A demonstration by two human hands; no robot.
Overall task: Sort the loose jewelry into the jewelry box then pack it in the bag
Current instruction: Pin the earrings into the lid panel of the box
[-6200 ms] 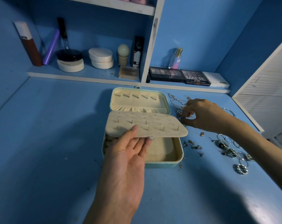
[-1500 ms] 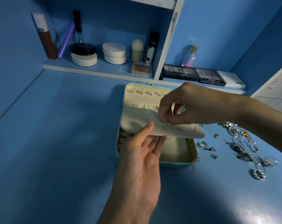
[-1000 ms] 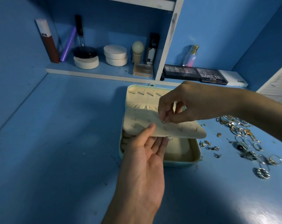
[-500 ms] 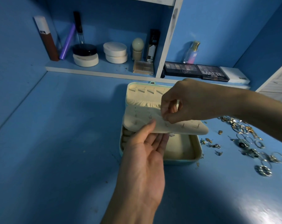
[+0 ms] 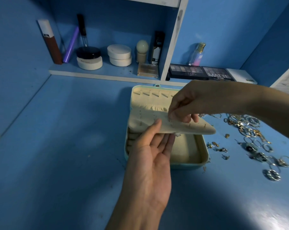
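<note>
My right hand (image 5: 190,103) pinches a small earring (image 5: 170,120) at the earring panel (image 5: 190,128), which my left hand (image 5: 150,163) holds.

My right thumb and forefinger are closed tight on the earring, which touches the panel's top face. My left thumb lies on the cream panel with my fingers spread beneath it. The panel hangs above the tray of the open jewelry box (image 5: 205,146) on the blue table (image 5: 57,146). The loose jewelry (image 5: 249,130) lies scattered just right of the box. Behind, a shelf (image 5: 90,73) carries eyeshadow palettes (image 5: 200,73).
</note>
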